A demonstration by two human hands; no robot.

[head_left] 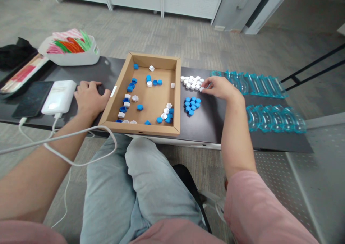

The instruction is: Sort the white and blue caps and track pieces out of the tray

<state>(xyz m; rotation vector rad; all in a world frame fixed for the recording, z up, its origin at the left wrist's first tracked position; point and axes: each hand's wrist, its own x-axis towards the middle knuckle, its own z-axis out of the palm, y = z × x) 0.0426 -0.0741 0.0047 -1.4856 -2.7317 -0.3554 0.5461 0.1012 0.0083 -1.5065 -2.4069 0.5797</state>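
Note:
A shallow cardboard tray (176, 93) sits on the black table and holds several loose blue and white hexagonal pieces. Right of it lie a tight cluster of white pieces (192, 82) and, nearer me, a cluster of blue pieces (192, 105). My right hand (219, 87) rests at the right edge of the white cluster, fingers pinched on a white piece (201, 89). My left hand (90, 98) lies curled on the table beside the tray's left wall, holding nothing that I can see.
A white power bank (59, 96) with a cable and a dark phone (32, 98) lie at the left. A white basket (70, 57) of coloured strips stands behind them. Two rows of clear teal plastic shapes (269, 104) fill the table's right side.

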